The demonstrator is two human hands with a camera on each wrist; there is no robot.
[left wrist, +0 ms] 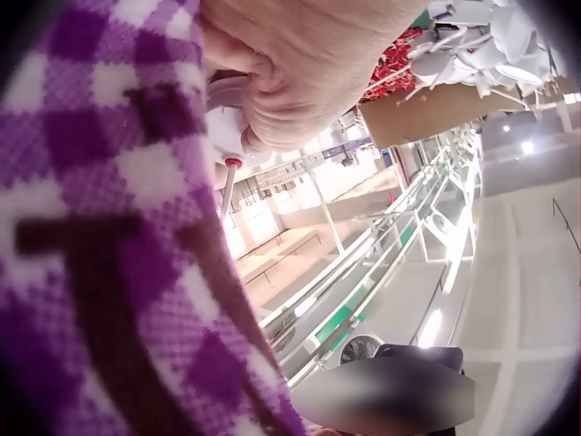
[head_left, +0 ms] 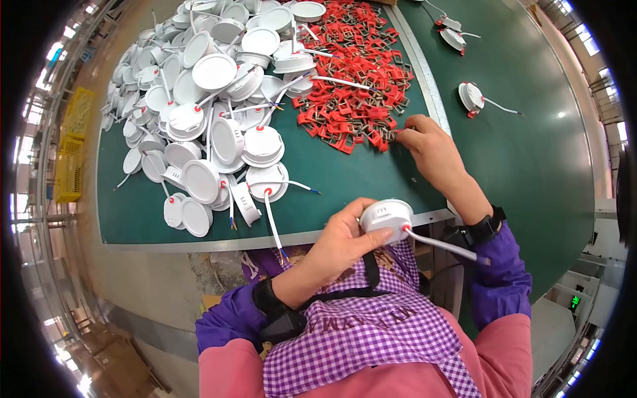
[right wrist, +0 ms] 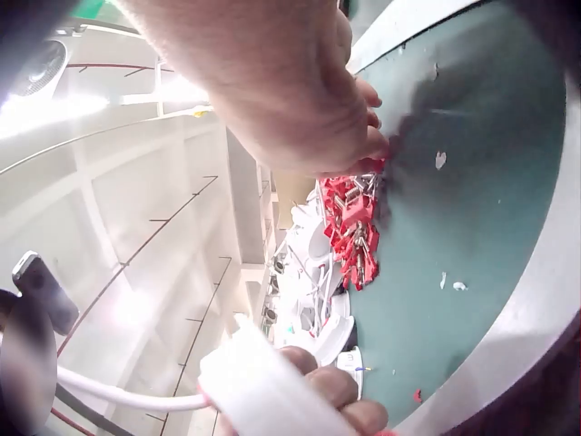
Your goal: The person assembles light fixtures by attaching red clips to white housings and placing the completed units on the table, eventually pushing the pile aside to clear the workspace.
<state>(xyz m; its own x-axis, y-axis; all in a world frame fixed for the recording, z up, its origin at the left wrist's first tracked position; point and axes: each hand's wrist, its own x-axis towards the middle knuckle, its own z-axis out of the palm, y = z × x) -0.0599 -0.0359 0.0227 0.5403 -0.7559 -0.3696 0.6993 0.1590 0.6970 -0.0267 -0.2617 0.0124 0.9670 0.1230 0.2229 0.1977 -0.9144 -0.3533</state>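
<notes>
A round white lamp unit (head_left: 387, 220) with a white cable is gripped by my left hand (head_left: 335, 247), thumb across its face, above the table's front edge. In the left wrist view the left hand (left wrist: 295, 68) covers most of the unit (left wrist: 225, 132). My right hand (head_left: 434, 154) reaches to the near right edge of the pile of red clips with metal springs (head_left: 358, 79), its fingertips on a clip there. The right wrist view shows the right hand (right wrist: 300, 91) with bent fingers at the red clips (right wrist: 352, 227); whether a clip is pinched is partly hidden.
A large heap of white lamp units (head_left: 215, 71) with cables covers the left of the green table (head_left: 318, 172). Past a metal strip (head_left: 424, 73), a green surface (head_left: 531, 159) holds a few units with red clips (head_left: 471, 98). Yellow crates (head_left: 71, 146) stand far left.
</notes>
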